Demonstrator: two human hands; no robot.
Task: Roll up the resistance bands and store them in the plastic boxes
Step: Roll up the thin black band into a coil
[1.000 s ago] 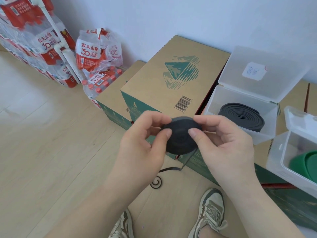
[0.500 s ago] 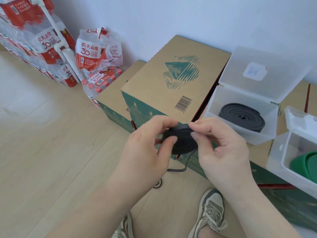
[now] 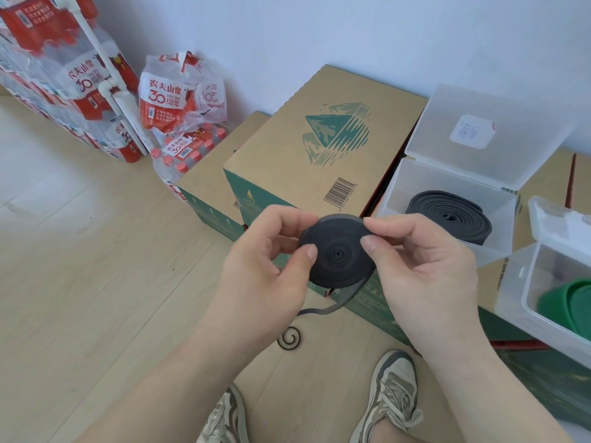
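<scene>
Both hands hold a rolled black resistance band [image 3: 339, 255] in the middle of the scene, in front of a cardboard carton [image 3: 303, 148]. The left hand [image 3: 265, 263] pinches the roll's left side between curled thumb and fingers, and the right hand [image 3: 425, 273] pinches its right side the same way, thumb on the spiral face. A loose tail [image 3: 340, 302] hangs from the bottom of the roll and ends in a small curl [image 3: 289, 338] low by the wooden floor [image 3: 96, 282], between the roll and the shoes [image 3: 395, 385]. To the right, an open clear plastic box [image 3: 391, 190] on the cartons holds another rolled black band [image 3: 447, 215], and a nearer box [image 3: 515, 292] at the right edge holds a green band [image 3: 569, 305].
</scene>
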